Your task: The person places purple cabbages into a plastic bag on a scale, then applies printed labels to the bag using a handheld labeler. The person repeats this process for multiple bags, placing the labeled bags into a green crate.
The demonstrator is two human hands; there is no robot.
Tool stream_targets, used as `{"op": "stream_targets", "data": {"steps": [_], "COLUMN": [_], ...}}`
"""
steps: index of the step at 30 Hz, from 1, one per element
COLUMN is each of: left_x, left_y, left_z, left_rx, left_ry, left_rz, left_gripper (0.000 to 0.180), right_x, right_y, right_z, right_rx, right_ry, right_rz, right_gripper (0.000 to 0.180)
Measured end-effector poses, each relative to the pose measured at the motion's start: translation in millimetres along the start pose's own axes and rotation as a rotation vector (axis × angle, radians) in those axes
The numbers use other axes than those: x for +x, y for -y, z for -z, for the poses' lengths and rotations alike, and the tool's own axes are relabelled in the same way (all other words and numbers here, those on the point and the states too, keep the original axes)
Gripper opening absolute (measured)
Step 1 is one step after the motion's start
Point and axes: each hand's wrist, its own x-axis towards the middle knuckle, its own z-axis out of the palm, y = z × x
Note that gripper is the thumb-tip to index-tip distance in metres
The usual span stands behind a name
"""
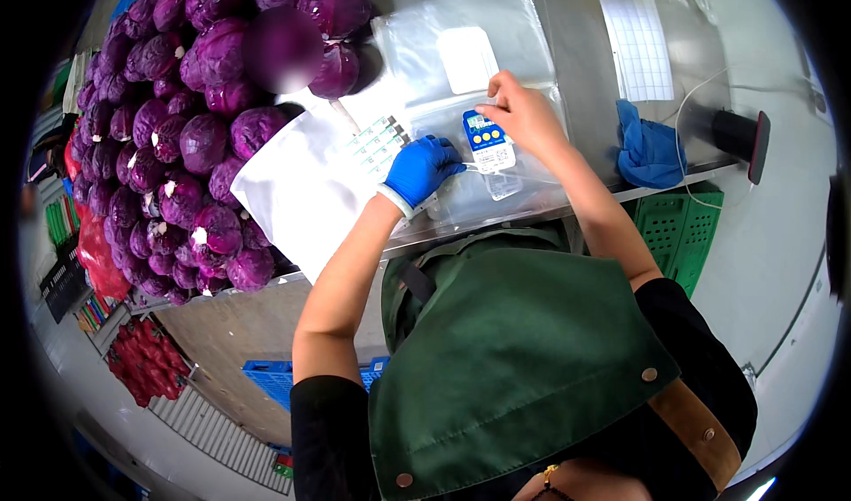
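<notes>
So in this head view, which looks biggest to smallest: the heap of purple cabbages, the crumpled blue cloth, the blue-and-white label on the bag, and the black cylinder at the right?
1. Heap of purple cabbages, by far.
2. Crumpled blue cloth.
3. Black cylinder and blue-and-white label look alike; fisheye bending near the rim makes ranking them unsure.

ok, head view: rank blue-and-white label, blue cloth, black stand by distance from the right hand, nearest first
From the right hand:
1. Blue-and-white label: right at its fingertips, on the clear bags.
2. Blue cloth: crumpled on the table, off to the person's right.
3. Black stand: beyond the cloth, at the table's right edge.
</notes>
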Motion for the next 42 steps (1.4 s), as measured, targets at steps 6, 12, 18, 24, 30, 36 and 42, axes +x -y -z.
{"op": "stream_targets", "data": {"steps": [6, 12, 18, 24, 30, 36, 42], "left_x": [14, 12, -20, 34, 7, -84, -184], "left_y": [15, -9, 19, 39, 24, 15, -17], "left_z": [41, 59, -58, -28, 30, 86, 4], "left_rx": [-0.925, -0.510, 0.148, 0.018, -0.465, -0.509, -0.165], "left_ry": [-0.595, -0.611, -0.280, 0.001, -0.766, -1.213, -1.291], "left_rz": [0.439, 0.249, -0.370, -0.064, 0.301, 0.416, 0.709], "left_gripper": [0.021, 0.009, 0.048, 0.016, 0.028, 0.024, 0.038], "right_x": [-17, 12, 8, 31, -41, -31, -6], "right_y": [40, 3, -12, -5, 55, 58, 24], "right_z": [42, -6, -47, -4, -17, -87, -113], "right_rx": [0.892, 0.237, -0.355, -0.008, -0.045, 0.242, 0.408], "right_ry": [0.128, 0.053, -0.054, -0.149, -0.103, 0.373, 0.505], "right_rz": [-0.004, 0.140, 0.333, 0.210, 0.783, 0.039, -0.177], "right_gripper": [0.018, 0.018, 0.037, 0.022, 0.024, 0.055, 0.051]}}
